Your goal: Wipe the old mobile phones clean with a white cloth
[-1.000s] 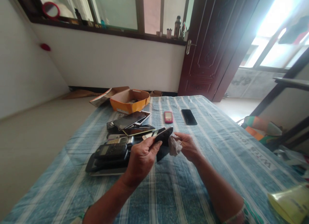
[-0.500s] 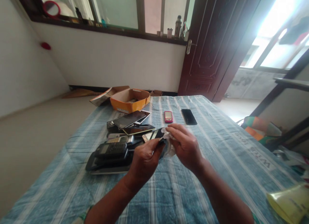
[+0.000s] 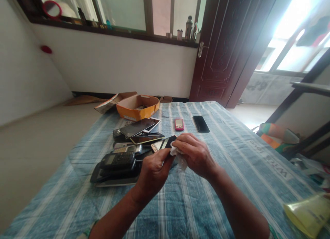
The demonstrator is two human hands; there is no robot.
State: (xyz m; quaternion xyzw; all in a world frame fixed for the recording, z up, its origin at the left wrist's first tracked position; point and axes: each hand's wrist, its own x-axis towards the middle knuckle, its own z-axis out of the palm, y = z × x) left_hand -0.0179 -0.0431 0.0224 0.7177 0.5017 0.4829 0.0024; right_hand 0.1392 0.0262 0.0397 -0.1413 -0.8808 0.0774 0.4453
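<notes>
My left hand (image 3: 156,168) is closed, thumb on top, over the near side of the phone pile. What its fingers grip is mostly hidden behind them and the tissue. A crumpled white tissue (image 3: 180,158) is bunched under the fingers of my right hand (image 3: 194,153), pressed up against the left fingertips. Just beyond both hands lies a phone (image 3: 161,144) with a pale and dark striped screen. Left of them, a black handset (image 3: 118,161) rests on a larger dark flat device (image 3: 96,177). Several more phones, including a dark one (image 3: 136,127), are heaped behind.
A pink phone (image 3: 179,124) and a black phone (image 3: 201,124) lie apart on the striped tablecloth (image 3: 232,156). An open orange box (image 3: 138,112) stands at the far left edge. Something yellow and translucent (image 3: 306,213) sits at the right corner.
My right hand, with the tissue, has shifted slightly and turned over, its fingers now curled lower against my left fingertips. The left hand has barely moved. The view has shifted slightly.
</notes>
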